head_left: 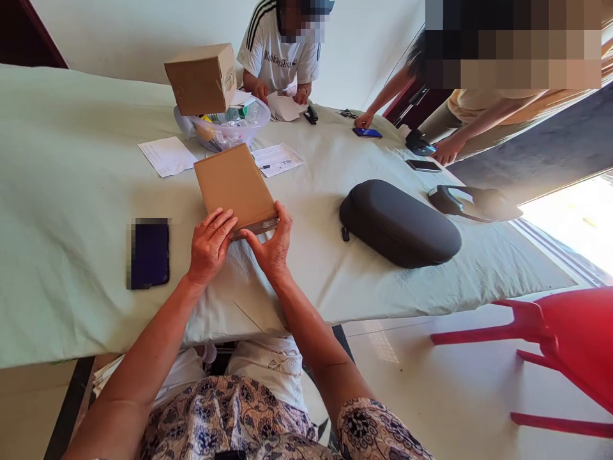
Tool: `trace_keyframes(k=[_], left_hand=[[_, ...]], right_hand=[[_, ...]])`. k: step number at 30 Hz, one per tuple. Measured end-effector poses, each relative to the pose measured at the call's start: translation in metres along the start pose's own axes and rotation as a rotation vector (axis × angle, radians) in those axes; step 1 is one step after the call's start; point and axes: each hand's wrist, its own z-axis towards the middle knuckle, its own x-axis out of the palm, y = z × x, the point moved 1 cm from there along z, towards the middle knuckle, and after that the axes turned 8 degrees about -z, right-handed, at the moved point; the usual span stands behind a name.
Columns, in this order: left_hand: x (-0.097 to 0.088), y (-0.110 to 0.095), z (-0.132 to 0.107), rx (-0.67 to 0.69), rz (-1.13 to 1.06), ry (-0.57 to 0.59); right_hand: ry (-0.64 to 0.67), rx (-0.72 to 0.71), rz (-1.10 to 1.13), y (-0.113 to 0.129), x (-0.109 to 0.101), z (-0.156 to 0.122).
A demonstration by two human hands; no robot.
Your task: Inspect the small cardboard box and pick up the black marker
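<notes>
A flat brown cardboard box [233, 182] lies on the pale green tablecloth [71, 191] in front of me. My left hand [209, 246] rests at the box's near edge, fingers curled onto its top corner. My right hand [271, 246] grips the near right corner, thumb and fingers pinching the box's side. Both hands hold the box down on the table.
A dark phone [149, 252] lies left of my hands. A black zip case [397, 222] sits to the right. Behind the box stand a clear bowl [225, 131] with a cardboard box [201, 78] on it, and papers [166, 155]. Two people sit across; a red chair [565, 345] stands right.
</notes>
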Motion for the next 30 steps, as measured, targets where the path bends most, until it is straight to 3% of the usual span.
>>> trace_keyframes(k=[5, 9, 19, 30], left_hand=[[-0.002, 0.0, 0.0, -0.008, -0.08, -0.022], [-0.006, 0.0, -0.001, -0.029, -0.105, -0.073], [-0.01, -0.002, -0.006, -0.107, -0.147, -0.087], [-0.012, -0.003, -0.009, -0.243, -0.105, -0.217]], right_hand=[[0.033, 0.311, 0.209, -0.01, -0.002, 0.002], [0.056, 0.447, 0.354, -0.016, -0.002, 0.003], [0.099, 0.512, 0.383, -0.016, -0.004, 0.005], [0.178, 0.508, 0.441, -0.008, -0.013, 0.005]])
